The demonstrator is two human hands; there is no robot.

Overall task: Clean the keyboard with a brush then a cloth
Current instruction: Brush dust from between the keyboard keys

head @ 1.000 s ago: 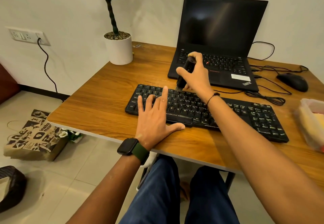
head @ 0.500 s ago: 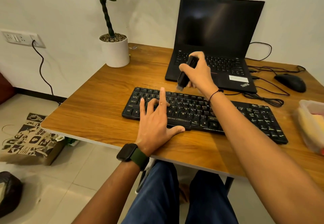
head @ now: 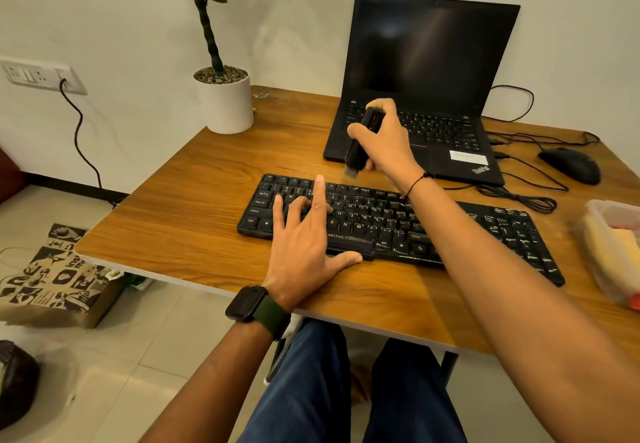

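— What's nearest to you?

— The person's knees in blue trousers under the near edge of the wooden desk [head: 194,200]. The left wrist wears a dark watch [head: 247,304] on a green strap.

— And the left hand?

— The left hand [head: 304,245] lies flat with straight, spread fingers on the left half of the black keyboard [head: 450,231], thumb against its near edge. It grips nothing.

— Where does the keyboard sit?

— Across the middle of the desk, running from centre to the right. At the right edge, near it, stands a clear plastic container [head: 613,248] with something yellow inside.

— The right hand?

— The right hand [head: 384,141] is curled round a black brush [head: 362,143], held steeply with the bristles down. The bristles hover just beyond the keyboard's far edge; I can't tell whether they touch anything.

— Farther back?

— An open black laptop [head: 433,61] with a dark screen, a black mouse [head: 569,165] with cables to its right, and a white potted plant [head: 223,99] at the far left corner.
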